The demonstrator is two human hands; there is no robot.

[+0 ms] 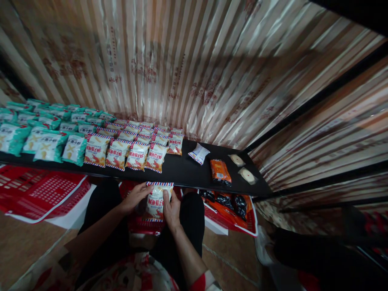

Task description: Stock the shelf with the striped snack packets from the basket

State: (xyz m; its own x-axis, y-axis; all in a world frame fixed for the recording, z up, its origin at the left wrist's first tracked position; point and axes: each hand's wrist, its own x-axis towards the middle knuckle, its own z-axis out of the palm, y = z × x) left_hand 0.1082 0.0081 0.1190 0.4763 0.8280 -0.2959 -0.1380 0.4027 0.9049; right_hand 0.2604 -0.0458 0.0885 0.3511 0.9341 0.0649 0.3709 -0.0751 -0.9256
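Observation:
Both my hands grip one white snack packet (155,199) with red and blue edging, held just below the front edge of a black shelf (182,169). My left hand (135,197) holds its left side, my right hand (171,209) its right side. The packet hangs over a red basket (145,225) between my knees. On the shelf above stand rows of matching red-and-white packets (138,155), with green packets (50,146) further left.
On the shelf's right part lie a white packet (199,153), an orange packet (220,171) and two pale round pieces (247,175). A red basket (235,210) with dark packets sits below right, another red basket (45,190) at left. Striped curtain behind.

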